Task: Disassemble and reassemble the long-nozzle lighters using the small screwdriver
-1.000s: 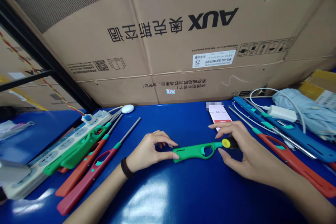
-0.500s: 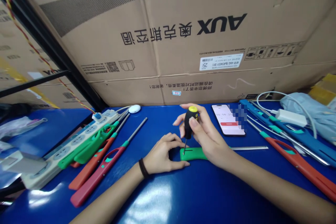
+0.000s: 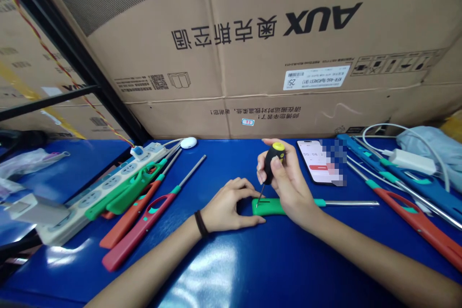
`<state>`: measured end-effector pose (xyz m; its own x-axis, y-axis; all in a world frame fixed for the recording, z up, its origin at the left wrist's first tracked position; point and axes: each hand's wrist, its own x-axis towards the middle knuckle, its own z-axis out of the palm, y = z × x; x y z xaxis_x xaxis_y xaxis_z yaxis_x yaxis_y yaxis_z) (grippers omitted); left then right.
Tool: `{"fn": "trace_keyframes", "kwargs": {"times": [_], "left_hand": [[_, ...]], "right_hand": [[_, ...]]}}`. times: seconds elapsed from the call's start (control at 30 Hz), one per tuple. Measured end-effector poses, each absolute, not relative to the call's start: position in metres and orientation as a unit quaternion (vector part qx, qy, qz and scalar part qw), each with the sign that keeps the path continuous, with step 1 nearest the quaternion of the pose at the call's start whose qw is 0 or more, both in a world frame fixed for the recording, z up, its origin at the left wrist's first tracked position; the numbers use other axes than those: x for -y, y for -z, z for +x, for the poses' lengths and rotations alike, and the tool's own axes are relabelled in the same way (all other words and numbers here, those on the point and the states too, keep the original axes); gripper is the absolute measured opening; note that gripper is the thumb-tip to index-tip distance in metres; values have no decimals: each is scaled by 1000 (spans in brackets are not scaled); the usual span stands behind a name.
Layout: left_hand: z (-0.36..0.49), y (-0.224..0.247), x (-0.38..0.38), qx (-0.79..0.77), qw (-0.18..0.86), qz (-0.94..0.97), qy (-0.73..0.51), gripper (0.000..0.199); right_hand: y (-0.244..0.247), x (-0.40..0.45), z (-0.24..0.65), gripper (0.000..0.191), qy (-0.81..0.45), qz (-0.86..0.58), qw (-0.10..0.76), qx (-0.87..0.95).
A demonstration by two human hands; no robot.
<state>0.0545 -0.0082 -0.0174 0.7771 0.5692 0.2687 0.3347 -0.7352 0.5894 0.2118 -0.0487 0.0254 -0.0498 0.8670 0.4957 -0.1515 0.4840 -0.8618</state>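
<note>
A green gas lighter lies on the blue table, its metal tube pointing right. My right hand is closed around the black-and-yellow handle of a screwdriver. The screwdriver leans to the right, with its tip down on the lighter's left end; part of the lighter's body is hidden behind my right hand. Around that same end, my left hand rests on the table with thumb and fingers apart. Its fingertips are at the lighter's upper edge, and its thumb lies just below the lower edge.
On the left, a red lighter, an orange lighter and green lighter parts lie by a white power strip. Right are a phone, another orange lighter and blue lighters. A large carton stands behind.
The screwdriver has gone from nearly upright to leaning right, its tip still on the lighter's left end. My left hand stays around that end. The whole view has shifted slightly.
</note>
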Motion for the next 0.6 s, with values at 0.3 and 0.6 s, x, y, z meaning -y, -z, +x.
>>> {"fn": "trace_keyframes", "kwargs": {"times": [0.3,0.6], "left_hand": [[55,15,8,-251,266,905,-217,41],[55,16,9,-244,303,885,-256,47]], "right_hand": [[-26,47,214,24,-397,-301,629,596],[-27,49,213,25,-404,-312,615,601]]}}
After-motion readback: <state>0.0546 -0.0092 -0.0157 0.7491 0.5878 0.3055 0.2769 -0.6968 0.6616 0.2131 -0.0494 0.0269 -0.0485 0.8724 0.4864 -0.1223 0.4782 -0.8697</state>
